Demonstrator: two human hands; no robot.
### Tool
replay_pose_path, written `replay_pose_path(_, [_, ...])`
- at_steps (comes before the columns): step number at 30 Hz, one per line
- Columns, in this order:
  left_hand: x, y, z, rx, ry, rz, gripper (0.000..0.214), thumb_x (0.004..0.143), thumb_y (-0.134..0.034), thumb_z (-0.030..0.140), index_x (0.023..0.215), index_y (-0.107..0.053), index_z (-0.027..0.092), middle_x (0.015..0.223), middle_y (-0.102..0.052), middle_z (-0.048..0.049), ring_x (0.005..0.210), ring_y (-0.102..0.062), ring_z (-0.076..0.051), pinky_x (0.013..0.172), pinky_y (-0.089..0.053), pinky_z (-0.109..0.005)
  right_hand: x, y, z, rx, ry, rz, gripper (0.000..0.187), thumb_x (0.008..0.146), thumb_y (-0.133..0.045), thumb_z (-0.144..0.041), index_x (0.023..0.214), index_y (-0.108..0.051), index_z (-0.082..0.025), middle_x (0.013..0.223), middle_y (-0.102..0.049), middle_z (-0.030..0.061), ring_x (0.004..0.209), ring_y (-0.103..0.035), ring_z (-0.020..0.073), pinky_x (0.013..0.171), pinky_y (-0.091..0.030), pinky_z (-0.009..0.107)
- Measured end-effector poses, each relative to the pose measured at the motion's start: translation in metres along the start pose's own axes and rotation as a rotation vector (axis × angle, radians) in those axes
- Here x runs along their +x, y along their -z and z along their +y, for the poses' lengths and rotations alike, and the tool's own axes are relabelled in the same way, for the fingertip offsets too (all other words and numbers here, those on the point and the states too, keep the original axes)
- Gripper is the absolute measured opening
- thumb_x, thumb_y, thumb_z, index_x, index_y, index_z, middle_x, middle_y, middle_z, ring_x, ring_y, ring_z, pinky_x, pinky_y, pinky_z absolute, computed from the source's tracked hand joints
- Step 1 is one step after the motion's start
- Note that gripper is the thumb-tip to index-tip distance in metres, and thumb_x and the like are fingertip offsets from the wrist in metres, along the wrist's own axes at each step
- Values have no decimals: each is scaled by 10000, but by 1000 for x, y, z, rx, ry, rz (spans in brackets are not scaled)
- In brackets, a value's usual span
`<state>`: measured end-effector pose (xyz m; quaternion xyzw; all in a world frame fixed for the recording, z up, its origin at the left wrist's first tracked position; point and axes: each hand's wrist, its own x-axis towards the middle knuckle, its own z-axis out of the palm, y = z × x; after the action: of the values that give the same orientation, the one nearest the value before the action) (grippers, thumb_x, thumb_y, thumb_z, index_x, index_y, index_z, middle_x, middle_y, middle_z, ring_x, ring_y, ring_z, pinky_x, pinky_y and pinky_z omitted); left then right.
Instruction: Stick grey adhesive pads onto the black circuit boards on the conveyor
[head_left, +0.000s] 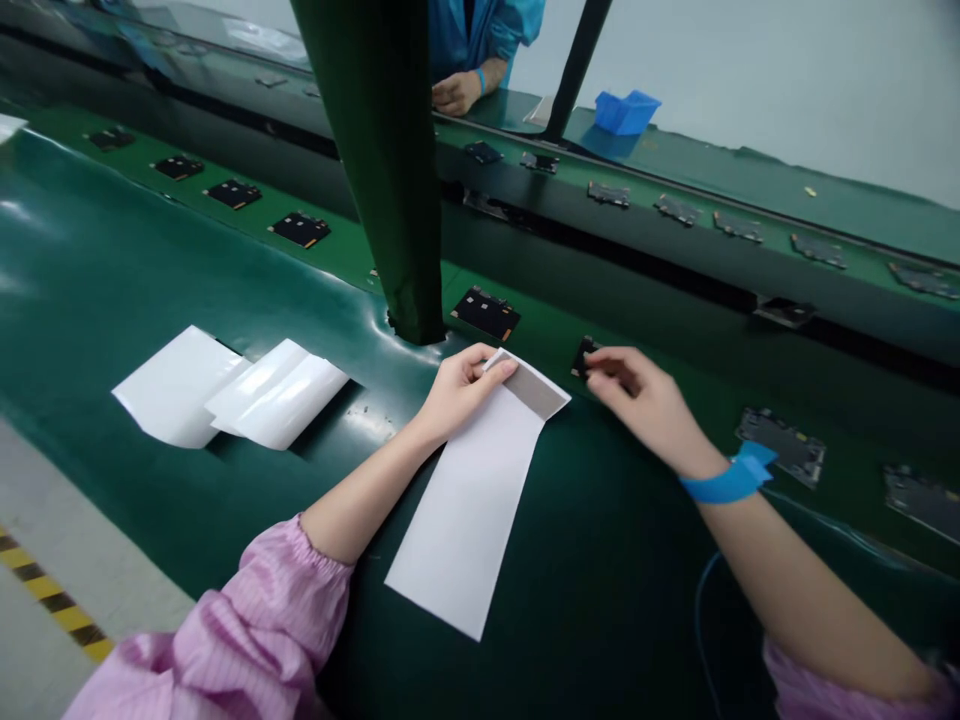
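Observation:
My left hand [459, 390] pinches the open top edge of a long white bag [472, 500] that lies flat on the green mat [112, 300]. The bag's mouth is lifted a little and shows a grey inside. My right hand [637, 395] is closed on a small black circuit board [584, 357] at the near edge of the conveyor, just right of the bag's mouth. A blue strap [731, 480] circles my right wrist. Both sleeves are pink.
Several white bags [225, 390] lie to the left on the mat. Black boards [486, 312] ride the near belt and greyer ones [784, 445] sit to the right. A dark green post [390, 170] stands ahead. Another person's hand [454, 92] and a blue tray [626, 110] are across the line.

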<state>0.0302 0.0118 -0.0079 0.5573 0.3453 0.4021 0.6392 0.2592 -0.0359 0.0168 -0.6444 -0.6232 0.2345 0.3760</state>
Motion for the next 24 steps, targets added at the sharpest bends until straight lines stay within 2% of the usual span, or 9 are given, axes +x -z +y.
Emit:
replay_pose_path(3, [1, 0, 1, -39, -37, 81, 378, 748, -659, 532, 762, -576, 164, 554, -552, 32, 454, -488, -80, 416, -347, -190, -16, -30, -25, 203, -23, -48, 402, 698, -712, -512, 955, -587, -229, 991, -654, 67, 881, -648, 232, 744, -541, 389])
replay_pose_path(6, [-1, 0, 5, -42, -56, 86, 364, 716, -705, 496, 766, -562, 165, 623, -605, 18, 537, -545, -93, 483, -400, -193, -17, -44, -33, 317, -40, -12, 333, 721, -699, -494, 882, -590, -224, 887, -663, 43, 810, -659, 208, 709, -560, 366])
replay_pose_path(10, [-1, 1, 7, 3, -130, -10, 391, 635, -801, 370, 903, -595, 173, 896, -696, -47, 781, -635, -152, 645, -473, -231, -14, -44, -34, 344, -23, 2, 303, 712, -714, -459, 881, -616, -228, 835, -677, 29, 758, -663, 191, 677, -572, 344])
replay_pose_path(16, [1, 1, 2, 80, -151, 63, 277, 637, -801, 369, 736, -655, 155, 677, -644, -4, 595, -550, -102, 538, -407, -216, -19, -40, -39, 233, -16, 24, 196, 757, -679, -403, 834, -662, -224, 732, -682, 15, 659, -656, 175, 633, -571, 330])
replay_pose_path(24, [1, -1, 3, 96, -193, 84, 311, 666, -776, 396, 602, -587, 158, 613, -625, 2, 582, -550, -109, 527, -392, -230, -19, -34, -41, 60, 14, 32, 192, 801, -633, -426, 773, -679, -241, 617, -655, 0, 572, -630, 171, 557, -543, 311])
